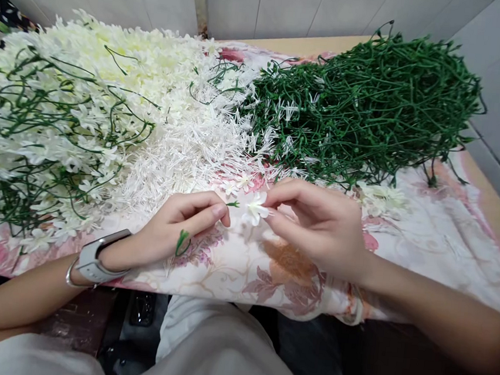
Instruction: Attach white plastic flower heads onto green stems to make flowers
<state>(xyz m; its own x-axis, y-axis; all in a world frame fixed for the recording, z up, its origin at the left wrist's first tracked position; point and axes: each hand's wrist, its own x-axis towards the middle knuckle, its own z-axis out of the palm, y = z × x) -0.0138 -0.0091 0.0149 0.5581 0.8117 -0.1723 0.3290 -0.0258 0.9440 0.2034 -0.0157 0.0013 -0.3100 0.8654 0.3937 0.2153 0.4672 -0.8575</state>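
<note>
My left hand (184,222) pinches a green plastic stem (181,241); its forked tip points right, past my thumb, and its other end curls below my palm. A white artificial flower (254,209) is held between the thumb and fingertips of my right hand (317,223). Stem tip and flower face each other, a small gap apart, just above the cloth. Behind my hands lies a heap of white stamen pieces (182,151). My right hand's fingertips hide part of the flower.
At left is a pile of white flowers (125,52), with stemmed flowers (61,128) in front. A tall heap of green stems (386,106) stands at right. Loose petals (381,199) lie beyond my right wrist. A floral cloth (442,253) covers the table; a tiled wall (294,6) closes the back.
</note>
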